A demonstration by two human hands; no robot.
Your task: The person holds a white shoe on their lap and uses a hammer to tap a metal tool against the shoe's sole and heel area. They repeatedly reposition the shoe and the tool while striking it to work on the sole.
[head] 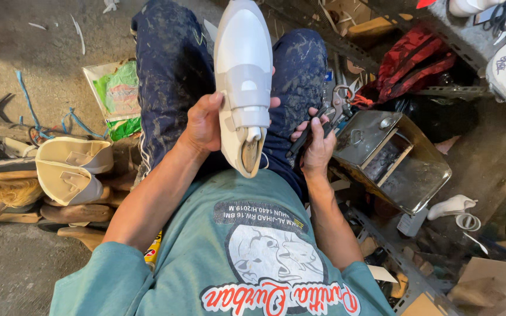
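My left hand (203, 124) grips a white shoe upper (244, 76) mounted on a last, held upright over my lap with the toe pointing away. Its heel end shows a brown last surface near my belly. My right hand (317, 146) holds dark metal pliers (329, 114) beside my right thigh, jaws pointing up and to the right. I sit in stained dark blue trousers (171, 64) and a teal shirt.
A pair of cream shoe uppers (71, 167) lies on wooden lasts at the left. A battered metal tin (393, 158) stands at the right, with a red cloth (411, 58) behind it. A green plastic bag (115, 93) lies on the concrete floor.
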